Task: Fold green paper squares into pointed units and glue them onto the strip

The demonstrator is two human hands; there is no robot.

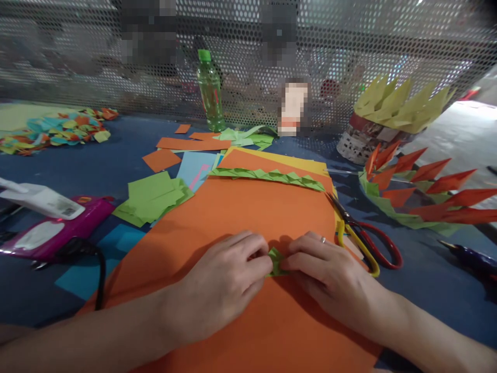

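Observation:
My left hand [225, 282] and my right hand [330, 274] meet over a large orange paper sheet [252, 212]. Both pinch a small folded green paper piece [276, 260] between their fingertips, pressing it down on the sheet. Most of the piece is hidden by my fingers. A ring shows on my right hand. A chain of folded green paper pieces [272, 177] lies across the far end of the orange sheet.
Scissors with red and yellow handles [363, 235] lie right of my right hand. Green paper squares [153, 197], a green bottle [210, 92], a pink case [50, 230], orange-and-green paper crown [419, 191], a yellow paper crown [399, 106], a mesh screen behind.

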